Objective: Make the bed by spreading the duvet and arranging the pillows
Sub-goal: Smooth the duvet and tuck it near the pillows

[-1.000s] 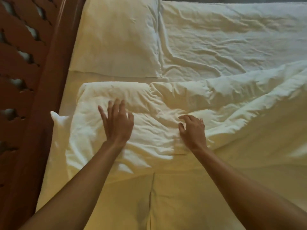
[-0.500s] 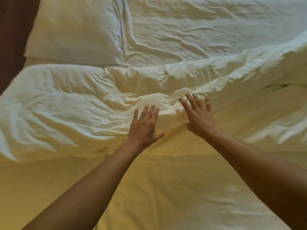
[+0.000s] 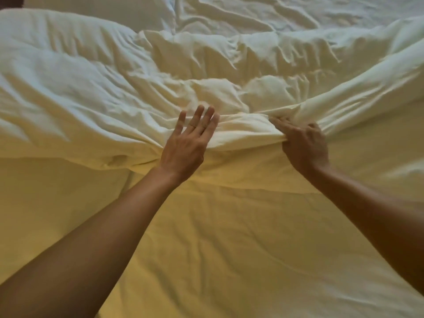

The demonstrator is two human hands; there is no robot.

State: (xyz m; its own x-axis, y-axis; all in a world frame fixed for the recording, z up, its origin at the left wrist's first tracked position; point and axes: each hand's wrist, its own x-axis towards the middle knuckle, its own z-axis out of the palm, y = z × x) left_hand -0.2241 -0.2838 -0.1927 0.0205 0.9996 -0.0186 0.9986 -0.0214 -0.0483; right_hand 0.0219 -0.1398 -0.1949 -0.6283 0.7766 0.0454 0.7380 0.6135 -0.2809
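Duvet (image 3: pixel 96 83) edge under flat left hand (image 3: pixel 187 143), bunched in right hand (image 3: pixel 302 143).

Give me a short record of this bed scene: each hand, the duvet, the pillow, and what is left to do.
Left hand: flat, fingers straight, resting on the duvet's near edge
Right hand: fingers curled, pinching the same edge
Duvet: bunched and creased across the bed, not spread
Pillow: partly seen at the top of the view, beyond the duvet
Left to do: spreading the duvet flat
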